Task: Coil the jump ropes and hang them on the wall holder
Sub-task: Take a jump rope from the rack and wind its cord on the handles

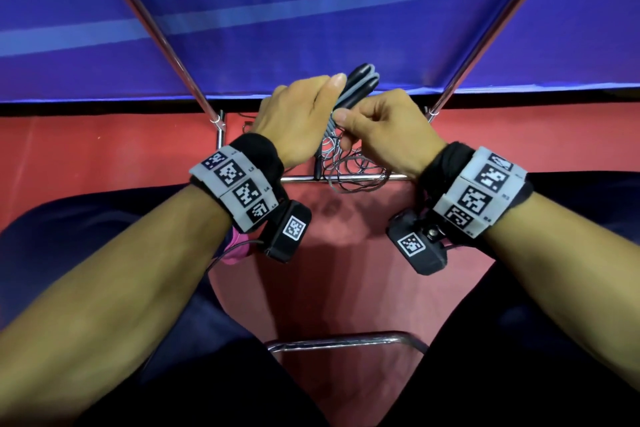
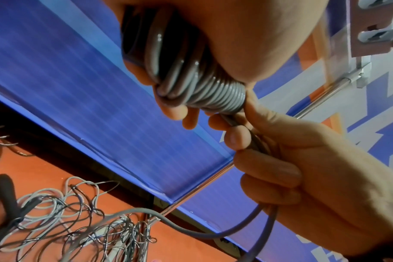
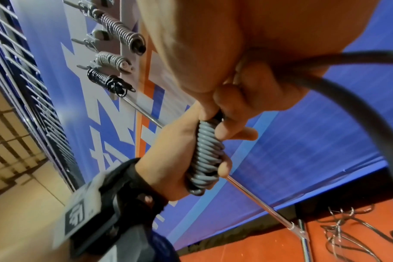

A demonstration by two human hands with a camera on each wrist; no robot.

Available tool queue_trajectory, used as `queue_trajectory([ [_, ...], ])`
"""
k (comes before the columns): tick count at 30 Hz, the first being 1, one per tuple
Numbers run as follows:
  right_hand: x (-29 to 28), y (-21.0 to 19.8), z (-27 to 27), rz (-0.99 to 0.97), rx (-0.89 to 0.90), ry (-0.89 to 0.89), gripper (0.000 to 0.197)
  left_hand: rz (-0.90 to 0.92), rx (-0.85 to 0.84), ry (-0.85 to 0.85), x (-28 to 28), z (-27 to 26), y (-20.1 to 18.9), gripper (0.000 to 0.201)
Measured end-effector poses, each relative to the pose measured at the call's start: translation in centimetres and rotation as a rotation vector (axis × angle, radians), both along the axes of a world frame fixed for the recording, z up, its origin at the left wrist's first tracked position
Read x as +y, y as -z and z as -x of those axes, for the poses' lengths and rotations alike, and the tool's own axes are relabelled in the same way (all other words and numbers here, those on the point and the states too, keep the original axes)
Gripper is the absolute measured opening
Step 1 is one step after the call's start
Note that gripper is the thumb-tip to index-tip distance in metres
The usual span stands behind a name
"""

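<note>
My left hand (image 1: 325,94) grips a jump rope's two black handles (image 1: 360,80), held together with grey cord coiled tightly round them (image 2: 204,94). My right hand (image 1: 346,121) pinches the grey cord just below the coil (image 3: 208,156), thumb and fingers curled round it. The loose cord (image 2: 191,228) runs out under the right palm and loops down. The wall holder (image 3: 128,23) shows high up in the right wrist view, with coiled ropes (image 3: 110,81) hanging on its pegs.
A tangle of other thin ropes (image 1: 349,166) with a black handle (image 2: 5,191) lies on the red floor by a low metal bar (image 1: 346,178). Two slanted metal rods (image 1: 173,55) frame the blue banner (image 1: 311,28). Another metal bar (image 1: 346,340) lies between my knees.
</note>
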State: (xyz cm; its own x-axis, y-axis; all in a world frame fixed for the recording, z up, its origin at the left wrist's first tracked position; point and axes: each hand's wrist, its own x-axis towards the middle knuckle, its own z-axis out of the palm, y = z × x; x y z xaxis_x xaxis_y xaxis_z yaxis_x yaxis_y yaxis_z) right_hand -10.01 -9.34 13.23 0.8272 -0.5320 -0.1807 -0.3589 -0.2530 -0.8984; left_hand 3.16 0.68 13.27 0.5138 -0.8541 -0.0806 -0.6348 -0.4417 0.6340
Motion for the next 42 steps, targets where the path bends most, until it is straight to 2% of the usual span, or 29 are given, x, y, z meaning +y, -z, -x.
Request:
queue_trajectory([
  [2,0.3,0.4,-0.1,0.060,0.026,-0.014,0.045,-0.017,-0.035,0.020,0.0,-0.3,0.4,0.051],
  [5,1.2,0.9,-0.3,0.268,0.109,-0.103,0.046,-0.090,-0.120,0.008,0.0,-0.9,0.9,0.059],
  [8,1.3,1.6,-0.3,0.464,0.171,-0.219,0.027,-0.191,-0.196,-0.031,0.1,-1.5,1.5,0.063],
  [10,1.0,2.0,-0.2,0.565,0.185,-0.217,0.018,-0.211,-0.247,-0.057,0.2,-1.9,1.9,0.064],
  [14,1.1,1.4,-0.3,0.711,0.243,-0.195,0.023,-0.251,-0.298,-0.106,0.3,-2.2,1.6,0.063],
  [17,1.8,0.9,-0.3,0.781,0.343,-0.279,0.016,-0.370,-0.301,-0.032,0.3,-1.8,2.0,0.060],
  [22,1.1,1.0,-0.2,0.906,0.481,-0.478,0.026,-0.531,-0.258,0.108,0.7,-0.4,3.7,0.057],
  [25,-0.9,0.3,-0.1,0.802,0.461,-0.482,0.028,-0.492,-0.256,0.224,0.9,-0.4,3.3,0.045],
  [27,-2.6,-0.3,0.2,0.559,0.426,-0.445,0.024,-0.453,-0.260,0.317,1.0,-0.3,2.8,0.040],
  [29,-3.3,-0.5,0.5,0.393,0.390,-0.396,0.029,-0.452,-0.290,0.390,1.0,0.4,2.4,0.051],
  [32,-3.2,-0.4,0.9,0.383,0.420,-0.365,0.040,-0.453,-0.386,0.478,1.0,2.2,2.3,0.065],
  [36,-3.8,-0.6,1.1,0.238,0.367,-0.284,0.045,-0.375,-0.361,0.497,0.9,2.5,1.6,0.057],
  [38,-4.8,-0.3,1.2,0.181,0.259,-0.146,0.049,-0.303,-0.320,0.488,1.0,2.2,1.0,0.053],
  [40,-5.9,0.2,1.1,0.175,0.160,0.018,0.047,-0.219,-0.206,0.451,1.2,1.5,0.6,0.053],
  [42,-6.7,1.1,1.1,0.313,0.115,0.146,0.037,-0.137,-0.028,0.367,1.4,0.5,0.4,0.057],
])
